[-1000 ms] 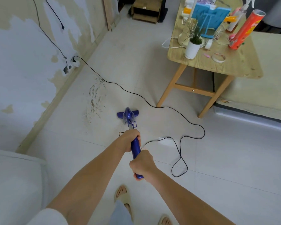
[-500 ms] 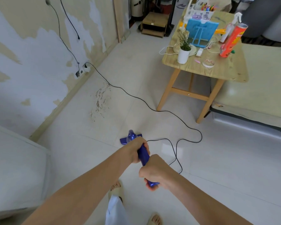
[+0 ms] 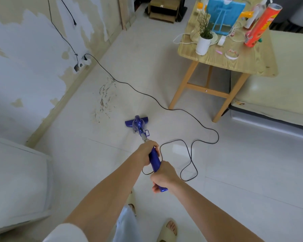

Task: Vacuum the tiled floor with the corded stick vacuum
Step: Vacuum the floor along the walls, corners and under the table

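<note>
A blue stick vacuum [image 3: 138, 125] stands on the white tiled floor [image 3: 234, 172], its flat head a little right of a patch of brown debris [image 3: 105, 100]. My left hand [image 3: 147, 151] grips the upper part of the blue handle. Lower down, my right hand [image 3: 163, 177] grips the handle's end. The black cord [image 3: 164, 103] runs from a wall socket [image 3: 82, 62] across the floor and loops just right of my hands.
A wooden table [image 3: 252, 63] with a potted plant [image 3: 204, 37], a red can [image 3: 261, 25] and small items stands at the back right. A pale mattress edge [image 3: 278, 102] lies behind it. A white cushion [image 3: 16, 180] sits at the left. My sandalled feet are at the bottom.
The vacuum head was pulled back toward me, then pushed forward again; it now sits beside the debris patch. Both hands kept their hold on the handle.
</note>
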`<state>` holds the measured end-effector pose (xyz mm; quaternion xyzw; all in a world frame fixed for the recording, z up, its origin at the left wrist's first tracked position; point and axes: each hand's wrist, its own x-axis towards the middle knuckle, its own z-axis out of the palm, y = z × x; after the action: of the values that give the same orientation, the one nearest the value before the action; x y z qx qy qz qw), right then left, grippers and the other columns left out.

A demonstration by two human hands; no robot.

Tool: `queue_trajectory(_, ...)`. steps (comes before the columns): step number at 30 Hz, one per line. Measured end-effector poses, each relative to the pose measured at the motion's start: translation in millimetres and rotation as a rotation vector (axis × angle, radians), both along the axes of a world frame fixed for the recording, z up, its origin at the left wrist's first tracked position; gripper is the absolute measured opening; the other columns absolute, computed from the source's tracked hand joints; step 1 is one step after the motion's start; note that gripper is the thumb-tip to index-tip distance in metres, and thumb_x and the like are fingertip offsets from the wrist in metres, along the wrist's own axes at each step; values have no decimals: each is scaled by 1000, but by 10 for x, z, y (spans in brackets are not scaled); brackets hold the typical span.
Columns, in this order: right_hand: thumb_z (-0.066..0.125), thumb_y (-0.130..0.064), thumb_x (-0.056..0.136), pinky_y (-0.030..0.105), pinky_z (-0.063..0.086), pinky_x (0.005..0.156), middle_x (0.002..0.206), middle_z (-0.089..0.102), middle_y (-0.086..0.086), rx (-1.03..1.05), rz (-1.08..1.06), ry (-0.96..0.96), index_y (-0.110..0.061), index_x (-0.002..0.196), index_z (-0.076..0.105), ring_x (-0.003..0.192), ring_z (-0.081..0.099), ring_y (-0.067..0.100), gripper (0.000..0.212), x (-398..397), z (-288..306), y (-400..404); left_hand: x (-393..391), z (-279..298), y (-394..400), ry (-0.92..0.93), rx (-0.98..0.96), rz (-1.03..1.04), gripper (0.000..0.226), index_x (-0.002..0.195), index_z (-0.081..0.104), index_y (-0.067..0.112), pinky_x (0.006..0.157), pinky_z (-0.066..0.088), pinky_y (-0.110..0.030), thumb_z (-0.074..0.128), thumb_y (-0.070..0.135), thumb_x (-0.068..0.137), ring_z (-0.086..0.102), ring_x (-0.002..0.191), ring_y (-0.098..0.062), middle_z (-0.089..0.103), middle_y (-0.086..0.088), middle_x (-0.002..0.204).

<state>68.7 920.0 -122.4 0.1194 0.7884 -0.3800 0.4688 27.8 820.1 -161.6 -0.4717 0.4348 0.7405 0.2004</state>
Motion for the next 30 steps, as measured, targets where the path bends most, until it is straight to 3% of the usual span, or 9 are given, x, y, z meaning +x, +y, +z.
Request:
queue_trajectory(3, 51, 1, 82, 28, 54, 46, 107, 58, 17, 10, -47, 21, -10, 104, 39, 51, 57, 23, 28, -140, -109, -277, -212, -103, -240, -6, -50, -13, 23, 65, 47, 8, 52, 42, -25, 50, -2, 86, 44, 36, -13, 46, -2, 41)
queue_trajectory(7, 48, 7, 78, 25, 42, 44, 84, 52, 11, -5, -88, 21, -5, 98, 46, 51, 46, 19, 24, -247, -110, -624, -392, -132, -535, -45, -117, -35, 21, 67, 46, 8, 51, 41, -25, 45, -3, 85, 41, 45, -14, 44, -1, 39)
queue_trajectory(12, 47, 4, 75, 23, 38, 40, 67, 47, 5, 116, 195, 204, -12, 75, 36, 42, 47, 19, 20, -298, 58, -756, -334, -24, -740, -28, -31, 81, 21, 67, 43, 10, 46, 38, -25, 44, 1, 85, 39, 38, -13, 42, 1, 37)
queue_trajectory(16, 49, 2, 75, 26, 40, 45, 69, 46, 2, 156, 353, 306, -10, 87, 43, 52, 50, 20, 18, -270, 201, -723, -188, 64, -765, -8, 32, 177, 21, 66, 42, 11, 43, 37, -20, 43, 4, 86, 39, 42, -12, 40, 2, 36)
queue_trajectory(19, 48, 4, 77, 23, 39, 39, 70, 48, 4, 67, 281, 217, -10, 85, 42, 44, 47, 18, 17, -170, 289, -698, -73, 167, -752, -27, 23, 171, 21, 66, 43, 10, 42, 36, -20, 44, 2, 86, 39, 35, -11, 42, 1, 38)
queue_trajectory(23, 46, 7, 77, 24, 39, 46, 76, 46, 7, -26, 113, 62, -11, 81, 40, 49, 42, 18, 20, -22, 268, -612, 56, 241, -637, -35, 8, 136, 21, 67, 42, 10, 41, 37, -19, 43, -3, 83, 37, 33, -10, 41, 0, 40)
queue_trajectory(30, 47, 7, 77, 25, 42, 48, 72, 47, 7, -3, 100, 59, -5, 96, 44, 46, 43, 17, 23, -134, 96, -664, -64, 137, -694, -42, -14, 107, 19, 68, 44, 9, 46, 40, -23, 45, -2, 83, 38, 41, -12, 42, -1, 46)
